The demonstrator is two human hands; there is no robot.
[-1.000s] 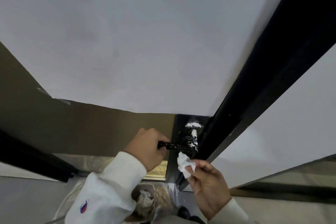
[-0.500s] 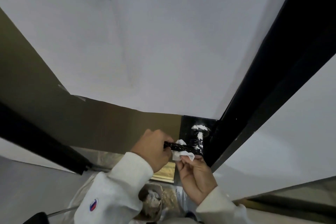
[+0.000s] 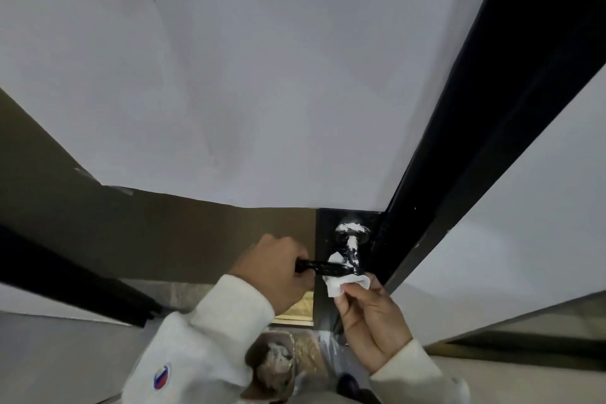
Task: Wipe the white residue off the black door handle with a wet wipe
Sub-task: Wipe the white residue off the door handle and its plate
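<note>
The black door handle [image 3: 323, 267] sticks out leftward from a black plate on the door. White residue [image 3: 350, 230] smears its round base and neck. My left hand [image 3: 274, 269] grips the free end of the lever. My right hand [image 3: 372, 315] pinches a white wet wipe [image 3: 341, 283] that wraps the lever close to the neck, from below and behind.
A black door frame [image 3: 485, 128] runs diagonally up to the right of the handle. The white door panel [image 3: 262, 75] fills the view above, with a brown panel [image 3: 147, 233] to the left. A brown cup with crumpled wipes [image 3: 272, 361] sits below my hands.
My right hand brought the wipe up from under the handle onto the lever, then slid it right toward the neck. My left hand kept its grip on the lever end.
</note>
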